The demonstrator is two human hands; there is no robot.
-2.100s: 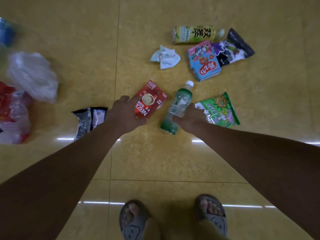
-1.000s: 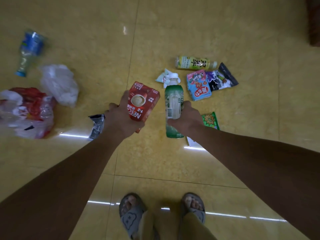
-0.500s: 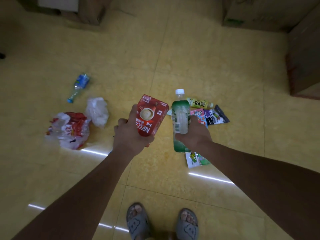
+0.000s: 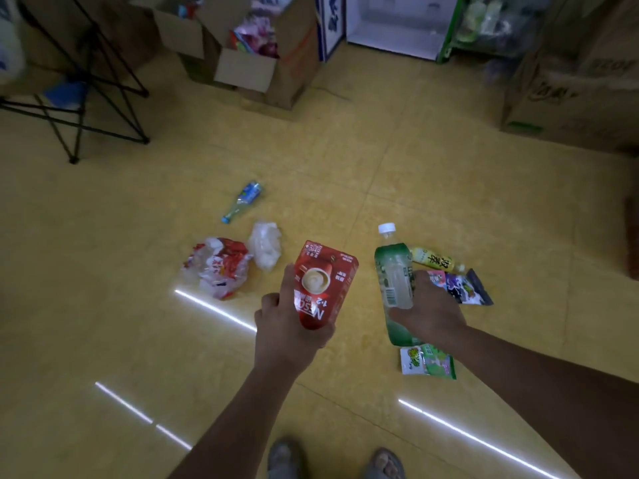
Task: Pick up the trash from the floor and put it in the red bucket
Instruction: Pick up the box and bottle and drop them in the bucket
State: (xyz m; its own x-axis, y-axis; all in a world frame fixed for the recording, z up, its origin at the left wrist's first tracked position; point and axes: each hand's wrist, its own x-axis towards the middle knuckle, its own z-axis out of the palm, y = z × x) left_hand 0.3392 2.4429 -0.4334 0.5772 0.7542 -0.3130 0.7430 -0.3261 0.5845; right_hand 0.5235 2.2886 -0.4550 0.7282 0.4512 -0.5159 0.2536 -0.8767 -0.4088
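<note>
**Both hands full, the bucket not in view**

To the left of the left fingers and beyond them, a red-and-white plastic bag [image 4: 219, 266] lies on the yellow floor [image 4: 103, 271]. A crumpled white bag [image 4: 265, 244] lies just beside it. Farther on, a small blue-labelled bottle [image 4: 243, 201] rests on its side.

The left hand [image 4: 287, 326] grips a red Nescafé carton [image 4: 323, 285] by its lower end, with the thumb along the near side and the other fingers curled behind. The carton's long axis runs up and away from the fingers and leans a little to the right.

The right hand [image 4: 428, 312] is curled around the middle of a green bottle [image 4: 394, 281]. The white cap points away from the fingers and the base shows below the palm.

Just beyond the right fingers lie a yellow tea bottle [image 4: 432, 261], a pink packet [image 4: 436, 277] and a dark purple packet [image 4: 466, 288]. A green snack packet [image 4: 427, 361] lies under the right wrist.

The red bucket cannot be seen. A reddish shape [image 4: 633, 236] at the right edge is cut off too much to name. I judge that carrying comes next, but which hand is nearer to the bucket cannot be told.
</note>
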